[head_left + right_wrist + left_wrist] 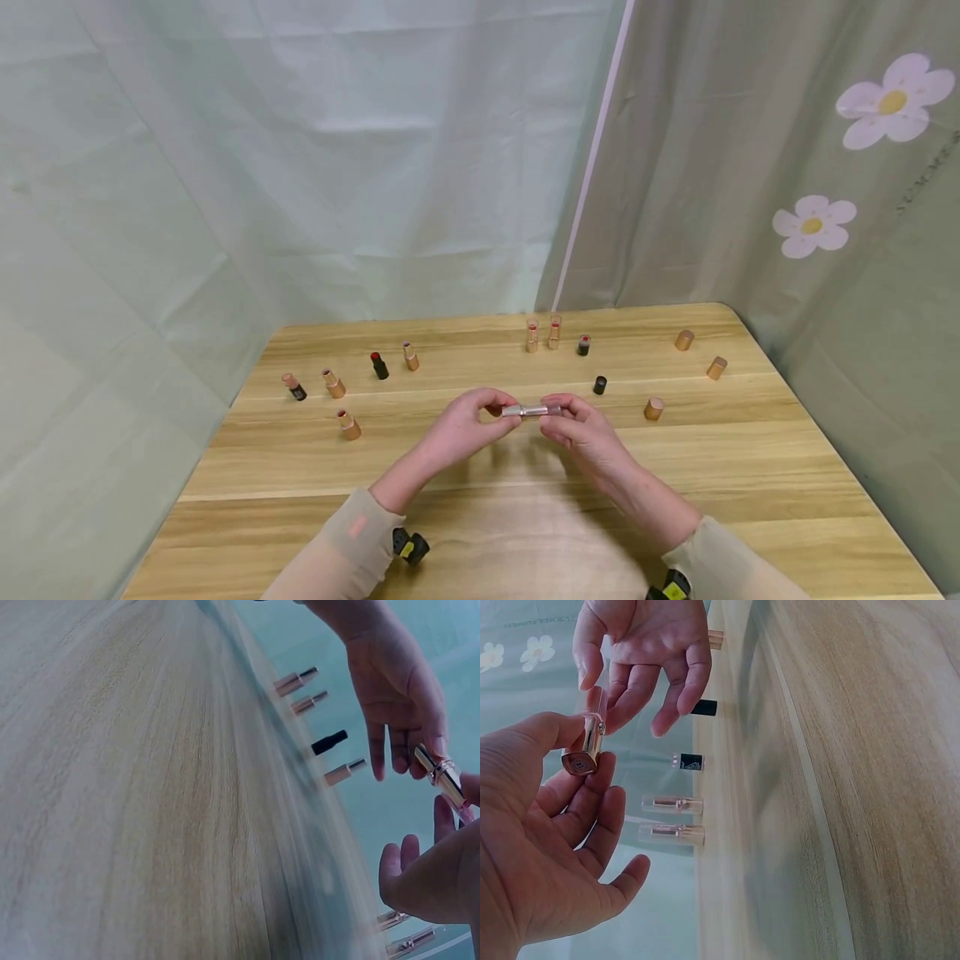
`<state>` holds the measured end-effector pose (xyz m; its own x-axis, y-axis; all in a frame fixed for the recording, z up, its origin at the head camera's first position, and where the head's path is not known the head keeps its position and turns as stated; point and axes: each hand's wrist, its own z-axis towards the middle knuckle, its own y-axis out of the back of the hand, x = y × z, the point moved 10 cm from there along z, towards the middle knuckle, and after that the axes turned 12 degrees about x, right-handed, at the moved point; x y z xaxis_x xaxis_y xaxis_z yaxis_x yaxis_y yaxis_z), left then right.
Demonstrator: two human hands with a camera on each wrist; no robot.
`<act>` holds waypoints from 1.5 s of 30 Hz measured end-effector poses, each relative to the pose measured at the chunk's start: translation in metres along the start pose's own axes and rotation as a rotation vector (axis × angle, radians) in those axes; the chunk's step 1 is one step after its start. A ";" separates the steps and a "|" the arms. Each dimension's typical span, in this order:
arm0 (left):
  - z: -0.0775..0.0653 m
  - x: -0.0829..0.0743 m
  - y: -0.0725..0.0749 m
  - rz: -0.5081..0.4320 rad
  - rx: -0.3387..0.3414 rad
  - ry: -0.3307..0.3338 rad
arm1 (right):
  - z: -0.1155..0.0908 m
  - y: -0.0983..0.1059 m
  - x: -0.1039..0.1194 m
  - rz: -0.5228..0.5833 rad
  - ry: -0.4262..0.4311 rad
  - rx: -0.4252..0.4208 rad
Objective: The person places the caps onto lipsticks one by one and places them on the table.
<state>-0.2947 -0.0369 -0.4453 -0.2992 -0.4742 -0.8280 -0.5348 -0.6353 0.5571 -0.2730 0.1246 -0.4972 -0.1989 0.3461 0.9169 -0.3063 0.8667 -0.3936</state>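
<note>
Over the middle of the table, both hands hold one lipstick (531, 410) lying level between them. It has a shiny rose-gold tube and a clear cap at its right end. My left hand (468, 423) pinches the base end between thumb and fingers. At the capped end, my right hand (588, 433) grips with thumb and fingertips. In the left wrist view the square bottom of the lipstick (585, 756) faces the camera, and the right hand's fingers partly hide the cap. The right wrist view shows the metal tube (442, 774) spanning the gap between the hands.
Uncapped lipsticks, copper (333, 383) and black (379, 365), stand at the left beside a clear-capped one (294, 387). Clear-capped lipsticks (554, 335) stand at the back. A black cap (600, 385) and copper caps (654, 408) lie rightward. Curtains (420, 167) surround the wooden table (750, 483).
</note>
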 end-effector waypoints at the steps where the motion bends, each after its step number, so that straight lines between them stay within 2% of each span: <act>1: 0.000 0.000 0.000 0.002 0.000 -0.001 | 0.000 0.000 0.000 0.006 0.001 0.004; 11: 0.000 -0.002 -0.002 0.010 0.016 -0.008 | 0.001 -0.001 -0.003 0.022 -0.017 0.026; 22: 0.003 -0.003 -0.005 0.010 0.047 -0.020 | 0.002 0.002 -0.005 -0.042 -0.041 0.030; 25: 0.004 -0.002 -0.006 0.034 0.053 -0.018 | 0.002 0.002 -0.006 -0.067 -0.048 0.029; 34: 0.010 -0.014 -0.007 0.266 0.034 -0.044 | 0.002 0.003 0.009 -0.282 -0.006 0.007; 40: 0.015 -0.020 -0.008 0.321 0.033 -0.041 | 0.003 0.004 0.021 -0.452 0.019 -0.014; 45: 0.020 -0.018 -0.007 0.329 0.031 -0.034 | -0.001 0.000 0.036 -0.555 0.064 0.023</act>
<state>-0.3017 -0.0118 -0.4356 -0.4857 -0.6299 -0.6061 -0.4291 -0.4322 0.7931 -0.2797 0.1375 -0.4646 0.0548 -0.1378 0.9889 -0.3697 0.9172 0.1483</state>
